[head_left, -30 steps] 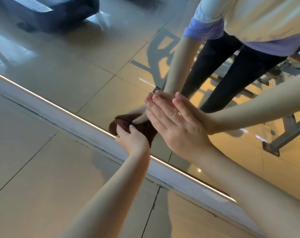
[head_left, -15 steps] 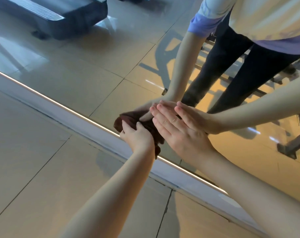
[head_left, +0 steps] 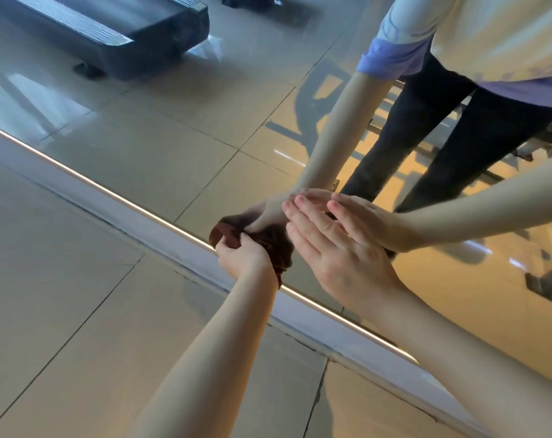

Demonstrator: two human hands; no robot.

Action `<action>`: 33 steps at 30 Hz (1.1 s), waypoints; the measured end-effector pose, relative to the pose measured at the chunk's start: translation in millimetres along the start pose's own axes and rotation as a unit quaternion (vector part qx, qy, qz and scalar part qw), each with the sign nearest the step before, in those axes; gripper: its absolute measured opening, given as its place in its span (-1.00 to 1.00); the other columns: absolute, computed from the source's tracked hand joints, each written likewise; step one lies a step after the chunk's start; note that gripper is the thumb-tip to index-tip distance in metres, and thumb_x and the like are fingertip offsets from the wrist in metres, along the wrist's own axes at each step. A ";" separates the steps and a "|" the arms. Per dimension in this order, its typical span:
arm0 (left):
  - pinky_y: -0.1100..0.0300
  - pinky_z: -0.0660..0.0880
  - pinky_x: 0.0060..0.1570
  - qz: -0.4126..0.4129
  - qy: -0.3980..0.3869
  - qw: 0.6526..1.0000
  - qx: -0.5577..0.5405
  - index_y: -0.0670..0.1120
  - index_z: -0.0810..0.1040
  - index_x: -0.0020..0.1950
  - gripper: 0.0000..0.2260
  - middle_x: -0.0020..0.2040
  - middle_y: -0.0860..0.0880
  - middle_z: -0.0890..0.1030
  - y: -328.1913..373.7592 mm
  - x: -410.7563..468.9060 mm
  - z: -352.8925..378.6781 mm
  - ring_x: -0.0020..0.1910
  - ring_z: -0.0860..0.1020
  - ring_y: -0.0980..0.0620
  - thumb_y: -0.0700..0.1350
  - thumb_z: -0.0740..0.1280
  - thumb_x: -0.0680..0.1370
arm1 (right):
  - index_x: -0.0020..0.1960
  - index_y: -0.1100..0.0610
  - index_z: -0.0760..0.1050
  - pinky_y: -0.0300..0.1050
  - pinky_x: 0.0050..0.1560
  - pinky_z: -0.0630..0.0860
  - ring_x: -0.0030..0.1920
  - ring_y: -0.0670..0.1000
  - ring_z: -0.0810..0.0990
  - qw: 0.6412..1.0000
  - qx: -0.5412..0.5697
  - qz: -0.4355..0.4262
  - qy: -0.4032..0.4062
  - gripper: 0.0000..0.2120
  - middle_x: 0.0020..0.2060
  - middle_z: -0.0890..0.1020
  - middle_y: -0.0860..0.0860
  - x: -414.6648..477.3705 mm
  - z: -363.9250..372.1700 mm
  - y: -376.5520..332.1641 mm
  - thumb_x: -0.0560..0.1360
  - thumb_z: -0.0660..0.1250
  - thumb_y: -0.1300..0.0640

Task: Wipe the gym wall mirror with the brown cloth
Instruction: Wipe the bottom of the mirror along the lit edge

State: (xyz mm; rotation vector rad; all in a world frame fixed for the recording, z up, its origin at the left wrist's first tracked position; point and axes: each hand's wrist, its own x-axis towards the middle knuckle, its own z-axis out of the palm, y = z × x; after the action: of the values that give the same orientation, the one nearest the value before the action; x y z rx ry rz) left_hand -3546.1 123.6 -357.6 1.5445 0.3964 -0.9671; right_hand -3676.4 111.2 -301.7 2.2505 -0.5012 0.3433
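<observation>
Beige floor tiles (head_left: 78,295) ran up to a pale strip (head_left: 161,232) under the mirror (head_left: 173,147). My left hand (head_left: 243,259) had its fingers clamped on the brown cloth (head_left: 276,245), pressed low against that mirror; my right hand (head_left: 338,257) lay flat beside it, fingers straight. Deeper in, I saw a dark machine (head_left: 126,30) reflected.

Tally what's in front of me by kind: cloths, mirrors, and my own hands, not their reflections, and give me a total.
Brown cloth: 1
Wall mirror: 1
Hands: 2, the left hand gripping the cloth, the right hand flat on the mirror
Total: 4
</observation>
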 end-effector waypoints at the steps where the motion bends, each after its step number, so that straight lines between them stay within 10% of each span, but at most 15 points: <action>1: -0.13 0.50 0.23 -0.009 0.002 1.000 0.004 0.10 0.42 0.40 -0.70 0.26 -0.04 0.55 0.6 1.9 1.5 0.17 0.56 -0.14 -0.06 0.22 0.66 | 0.42 0.23 0.43 0.08 0.56 -0.10 0.50 0.10 0.24 1.000 0.000 -0.003 0.002 -0.60 0.47 0.39 0.15 3.7 1.4 -0.4 0.64 0.05 0.27; 18: 0.05 0.53 0.02 0.035 -0.056 0.997 0.035 0.04 0.46 0.28 -0.78 0.10 -0.05 0.57 17.6 3.1 -11.5 0.00 0.55 -0.02 -0.16 0.12 0.70 | 0.40 0.21 0.46 0.08 0.55 -0.08 0.49 0.10 0.23 0.999 0.037 0.028 0.003 -0.57 0.46 0.40 0.15 29.7 13.0 -22.2 0.68 -0.06 0.27; 33: -0.08 0.41 0.36 0.101 0.015 0.994 0.027 0.09 0.38 0.48 -0.63 0.35 -0.02 0.49 42.9 47.5 -8.8 0.34 0.47 -0.08 -0.15 0.11 0.69 | 0.51 0.27 0.26 0.07 0.55 -0.15 0.53 0.10 0.12 1.000 -0.008 -0.014 -0.015 -0.53 0.52 0.28 0.16 32.0 14.5 -22.1 0.61 0.01 0.24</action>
State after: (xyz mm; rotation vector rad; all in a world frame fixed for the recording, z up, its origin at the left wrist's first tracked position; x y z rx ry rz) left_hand -3483.7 109.1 -366.2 1.6153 0.2325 -0.8032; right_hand -3636.7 106.0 -312.7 2.2474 -0.4862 0.2902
